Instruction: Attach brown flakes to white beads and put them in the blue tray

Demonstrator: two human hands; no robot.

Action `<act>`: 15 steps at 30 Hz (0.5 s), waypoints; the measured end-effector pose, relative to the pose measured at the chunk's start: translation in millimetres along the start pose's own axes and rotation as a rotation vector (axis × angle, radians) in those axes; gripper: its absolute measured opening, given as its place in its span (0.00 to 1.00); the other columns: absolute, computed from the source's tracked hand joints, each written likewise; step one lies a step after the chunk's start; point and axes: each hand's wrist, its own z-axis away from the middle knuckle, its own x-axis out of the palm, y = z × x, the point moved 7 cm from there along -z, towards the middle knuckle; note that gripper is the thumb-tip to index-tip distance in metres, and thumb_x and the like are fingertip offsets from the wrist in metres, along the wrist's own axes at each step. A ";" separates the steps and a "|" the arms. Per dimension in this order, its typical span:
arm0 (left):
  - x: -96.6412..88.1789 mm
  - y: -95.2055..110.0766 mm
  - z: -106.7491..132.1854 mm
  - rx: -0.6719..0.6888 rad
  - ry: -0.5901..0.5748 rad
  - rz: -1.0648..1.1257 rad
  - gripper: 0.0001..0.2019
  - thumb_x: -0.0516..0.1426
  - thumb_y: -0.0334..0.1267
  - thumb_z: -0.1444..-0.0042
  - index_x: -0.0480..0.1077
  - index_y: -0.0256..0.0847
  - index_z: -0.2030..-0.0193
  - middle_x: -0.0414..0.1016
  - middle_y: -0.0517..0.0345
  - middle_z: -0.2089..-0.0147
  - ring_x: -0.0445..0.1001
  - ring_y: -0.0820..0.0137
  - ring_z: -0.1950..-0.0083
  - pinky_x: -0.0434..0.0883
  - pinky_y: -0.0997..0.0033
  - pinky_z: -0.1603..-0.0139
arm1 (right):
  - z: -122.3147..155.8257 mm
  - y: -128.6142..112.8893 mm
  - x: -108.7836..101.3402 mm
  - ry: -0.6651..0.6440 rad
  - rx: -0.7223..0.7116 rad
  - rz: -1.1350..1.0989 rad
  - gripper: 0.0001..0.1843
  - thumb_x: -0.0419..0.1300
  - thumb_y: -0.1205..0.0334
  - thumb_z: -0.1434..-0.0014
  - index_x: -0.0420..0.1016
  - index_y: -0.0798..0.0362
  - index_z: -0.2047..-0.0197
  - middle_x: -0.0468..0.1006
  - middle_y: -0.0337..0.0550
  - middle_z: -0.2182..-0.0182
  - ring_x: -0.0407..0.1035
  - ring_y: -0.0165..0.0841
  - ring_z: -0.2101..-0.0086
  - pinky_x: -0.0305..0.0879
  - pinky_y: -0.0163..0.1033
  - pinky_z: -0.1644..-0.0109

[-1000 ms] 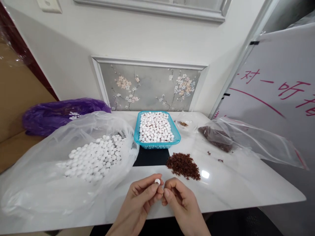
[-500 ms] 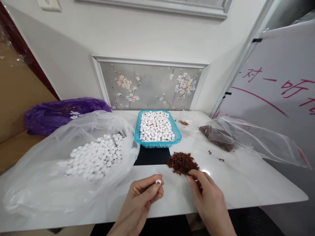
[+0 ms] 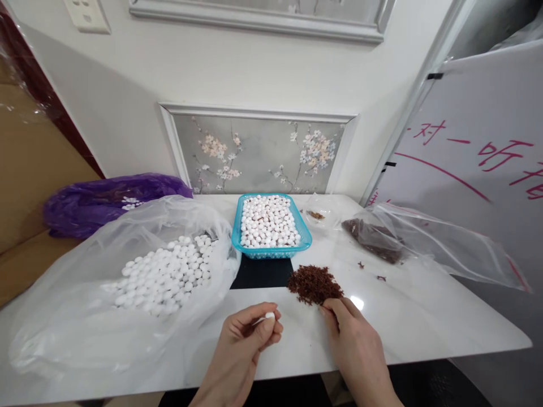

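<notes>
Between thumb and fingers, my left hand (image 3: 250, 345) pinches a small white ball (image 3: 270, 316) above the front of the table. My right hand (image 3: 356, 339) is at the near right edge of a heap of small reddish-brown dried bits (image 3: 314, 284), its thumb and fingertips pressed together. Whatever lies between those fingertips is too small to make out. Behind the heap, a blue plastic basket (image 3: 271, 254) holds many white balls (image 3: 269, 220), some with brown spots. On the left, more white balls (image 3: 169, 274) lie in a large clear plastic bag (image 3: 76, 316).
A purple bag (image 3: 80, 203) with a few white pieces sits at the back left, beside a cardboard box (image 3: 38, 152). A zip bag of brown bits (image 3: 375, 240) and a small clear bag (image 3: 331, 210) are at the right. The basket partly covers a black patch (image 3: 263, 273).
My right fingertips have closed together at the heap's edge. In my left hand the white ball has turned slightly, its dark opening now out of sight. The camera view has shifted a little.
</notes>
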 end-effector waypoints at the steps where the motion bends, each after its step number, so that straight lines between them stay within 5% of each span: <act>1: -0.1 -0.3 0.3 0.012 -0.006 0.001 0.08 0.67 0.34 0.57 0.79 0.39 0.67 0.79 0.55 0.68 0.72 0.76 0.70 0.71 0.78 0.65 | 0.5 0.5 0.7 0.004 -0.010 -0.006 0.11 0.47 0.61 0.38 0.71 0.49 0.65 0.75 0.41 0.67 0.73 0.34 0.74 0.62 0.36 0.75; 8: 3.7 4.6 1.3 0.108 -0.021 -0.080 0.04 0.64 0.35 0.54 0.78 0.38 0.70 0.77 0.57 0.75 0.71 0.75 0.73 0.70 0.76 0.67 | 3.9 0.7 -3.3 0.075 0.003 -0.104 0.13 0.46 0.57 0.37 0.70 0.48 0.65 0.74 0.41 0.67 0.72 0.35 0.73 0.64 0.38 0.74; 11: 19.6 34.7 -12.0 0.302 0.043 -0.304 0.10 0.60 0.39 0.48 0.77 0.37 0.61 0.79 0.53 0.69 0.76 0.69 0.68 0.73 0.68 0.61 | 6.2 3.5 -3.2 0.116 -0.011 -0.151 0.13 0.46 0.56 0.36 0.69 0.48 0.64 0.75 0.40 0.66 0.73 0.34 0.71 0.66 0.37 0.71; 13: 42.8 65.6 -25.4 0.554 0.051 -0.609 0.15 0.54 0.39 0.43 0.74 0.36 0.53 0.80 0.48 0.62 0.77 0.62 0.62 0.73 0.62 0.58 | 7.9 7.1 -0.7 0.148 -0.052 -0.160 0.12 0.47 0.55 0.37 0.69 0.48 0.63 0.75 0.41 0.66 0.74 0.34 0.71 0.67 0.36 0.72; 15: 58.6 87.1 -45.3 0.663 0.084 -0.724 0.14 0.55 0.34 0.45 0.74 0.37 0.54 0.78 0.47 0.56 0.75 0.58 0.54 0.69 0.60 0.51 | 9.2 11.2 2.8 0.174 -0.104 -0.147 0.12 0.48 0.54 0.38 0.70 0.48 0.63 0.76 0.41 0.65 0.74 0.34 0.71 0.68 0.36 0.73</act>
